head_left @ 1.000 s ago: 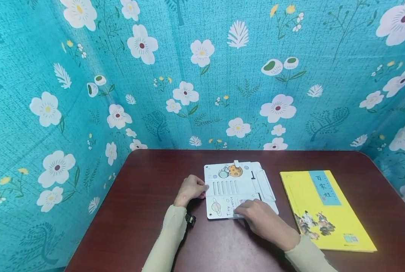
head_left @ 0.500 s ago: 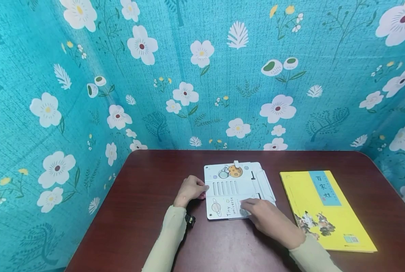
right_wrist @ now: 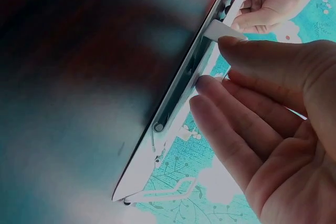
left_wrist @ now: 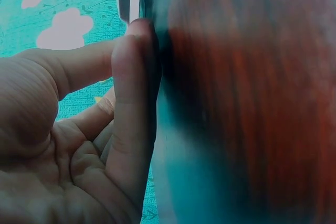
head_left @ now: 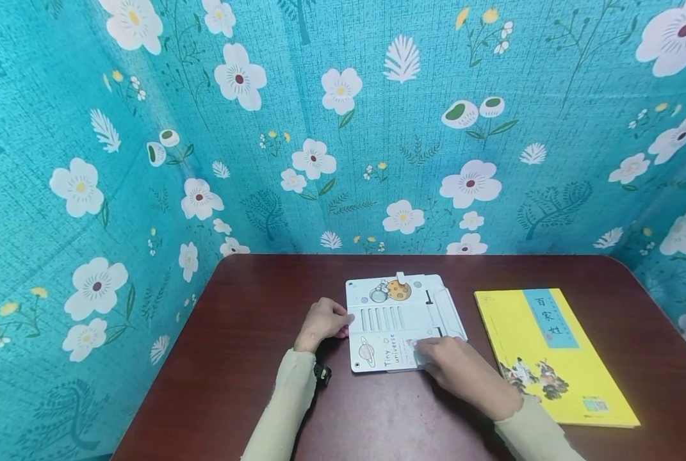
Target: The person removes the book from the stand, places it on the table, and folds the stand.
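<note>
A flat white book stand (head_left: 377, 320), printed with an astronaut, planets and "Tiny universe", lies on the table in the head view. My left hand (head_left: 323, 323) pinches its left edge between thumb and fingers; the left wrist view shows this hand (left_wrist: 94, 114) with the stand's edge at the fingertips. Over the stand's near right part lies my right hand (head_left: 460, 368). In the right wrist view the thumb of this hand (right_wrist: 283, 114) is against a small white clip (right_wrist: 224, 31) on the near edge, the index fingertip hidden behind it. Two other fingertips are close to the stand.
A yellow book (head_left: 556, 358) with a blue title panel lies right of the stand on the dark red table (head_left: 250, 333). A second white clip (head_left: 400, 277) is at the stand's far edge. Blue floral cloth (head_left: 296, 211) hangs behind and at the sides.
My right hand has moved a little to the right along the stand's near side, uncovering more of the print. The left hand and the stand stay in place.
</note>
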### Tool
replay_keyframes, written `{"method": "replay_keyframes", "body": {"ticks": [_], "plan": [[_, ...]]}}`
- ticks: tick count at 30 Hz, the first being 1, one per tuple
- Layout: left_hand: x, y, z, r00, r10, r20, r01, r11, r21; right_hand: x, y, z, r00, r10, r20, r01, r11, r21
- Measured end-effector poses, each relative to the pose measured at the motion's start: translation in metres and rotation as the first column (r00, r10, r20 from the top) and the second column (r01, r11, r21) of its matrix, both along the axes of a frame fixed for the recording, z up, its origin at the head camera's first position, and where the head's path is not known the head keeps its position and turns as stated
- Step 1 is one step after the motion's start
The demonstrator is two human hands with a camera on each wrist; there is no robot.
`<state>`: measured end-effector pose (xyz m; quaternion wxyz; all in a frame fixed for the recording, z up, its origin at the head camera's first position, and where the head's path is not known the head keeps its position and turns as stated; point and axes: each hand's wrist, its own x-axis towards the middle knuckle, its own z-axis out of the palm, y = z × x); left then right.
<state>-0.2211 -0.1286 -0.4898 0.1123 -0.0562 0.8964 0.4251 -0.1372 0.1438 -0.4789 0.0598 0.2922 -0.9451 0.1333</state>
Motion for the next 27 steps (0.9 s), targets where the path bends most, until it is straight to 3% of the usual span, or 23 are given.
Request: {"method": "replay_keyframes", "body": {"ticks": [6,13,16,20,27], "plan": [[0.000,-0.003,0.000,1.000,0.002,0.004,-0.002,1.000,0.002,-0.003,-0.001,0.001,1.000,0.011,0.026,-0.011,1.000,-0.012],[0.000,-0.003,0.000,1.000,-0.009,0.004,0.009,1.000,0.026,-0.018,0.007,0.013,0.982,0.117,0.148,-0.102,0.989,-0.105],[0.000,-0.002,-0.002,1.000,-0.015,0.007,0.014,0.999,0.046,-0.030,0.008,0.018,0.976,0.118,0.182,-0.100,0.989,-0.107],[-0.001,-0.001,-0.004,1.000,-0.019,0.008,0.018,0.999,0.046,-0.049,0.008,0.023,0.973,0.063,0.223,-0.040,0.994,-0.106],[0.000,-0.003,-0.002,1.000,-0.005,0.007,0.004,1.000,0.029,-0.090,0.002,0.036,0.984,0.017,0.176,0.000,0.996,-0.094]]}}
